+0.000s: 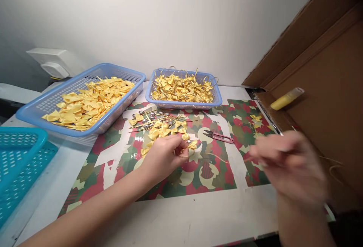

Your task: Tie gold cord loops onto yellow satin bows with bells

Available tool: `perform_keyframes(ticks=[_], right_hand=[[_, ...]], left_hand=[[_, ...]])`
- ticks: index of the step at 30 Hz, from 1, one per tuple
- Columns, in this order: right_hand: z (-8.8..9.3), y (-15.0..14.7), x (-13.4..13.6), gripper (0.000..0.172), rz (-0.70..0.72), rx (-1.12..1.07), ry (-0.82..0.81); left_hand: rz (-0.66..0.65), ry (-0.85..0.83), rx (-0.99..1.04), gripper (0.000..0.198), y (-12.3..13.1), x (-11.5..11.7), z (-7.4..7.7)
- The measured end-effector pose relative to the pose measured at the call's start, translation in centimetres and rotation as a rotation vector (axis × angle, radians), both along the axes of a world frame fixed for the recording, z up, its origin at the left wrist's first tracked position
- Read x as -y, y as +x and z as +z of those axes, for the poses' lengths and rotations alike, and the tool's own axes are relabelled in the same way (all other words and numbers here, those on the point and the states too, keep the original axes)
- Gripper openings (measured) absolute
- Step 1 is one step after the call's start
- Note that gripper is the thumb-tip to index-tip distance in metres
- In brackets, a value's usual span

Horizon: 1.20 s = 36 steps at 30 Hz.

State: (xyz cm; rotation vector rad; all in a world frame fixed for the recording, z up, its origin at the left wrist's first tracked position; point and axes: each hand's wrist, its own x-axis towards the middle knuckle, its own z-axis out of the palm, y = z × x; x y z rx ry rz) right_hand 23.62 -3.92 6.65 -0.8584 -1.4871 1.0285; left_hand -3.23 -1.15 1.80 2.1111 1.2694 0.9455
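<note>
My left hand [167,150] is closed in a pinch on a small yellow ribbon bow [193,144], just above the patterned mat. A thin pale cord [212,155] runs from that bow toward my right hand [289,164], which is raised over the mat's right side, blurred by motion, its fingers closed around the cord. More yellow bows [160,130] lie around my left fingers. Behind them is a loose pile of silver domed pieces [152,115] with gold strips. Pink-handled thread snips [219,136] rest on the mat between my hands.
A blue basket [113,124] of yellow bows stands at left; a smaller blue basket [184,105] at the back holds bows with gold ties. A teal basket [25,133] is at the near left. Cardboard [320,62] walls the right side, beside a yellow tube [286,99].
</note>
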Motion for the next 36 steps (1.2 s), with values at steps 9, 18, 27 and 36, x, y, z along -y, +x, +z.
perform_keyframes(ticks=[9, 18, 27, 36], right_hand=[[-2.9, -5.2, -1.6, 0.038, 0.238, 0.633, -0.045], [-3.2, -4.7, -1.7, 0.026, 0.261, 0.488, -0.139], [-1.5, -2.7, -3.3, 0.006, 0.027, -0.202, -0.349], [3.6, 3.6, -1.2, 0.017, -0.001, -0.290, -0.077]], left_hand=[[-0.192, 0.142, -0.059, 0.014, -0.6, 0.4, 1.9], [-0.057, -0.527, 0.222, 0.012, -1.1, -0.4, 3.7], [0.018, -0.790, 0.227, 0.011, -1.2, -1.2, 3.1], [0.033, -0.670, 0.096, 0.017, -0.7, -0.9, 2.3]])
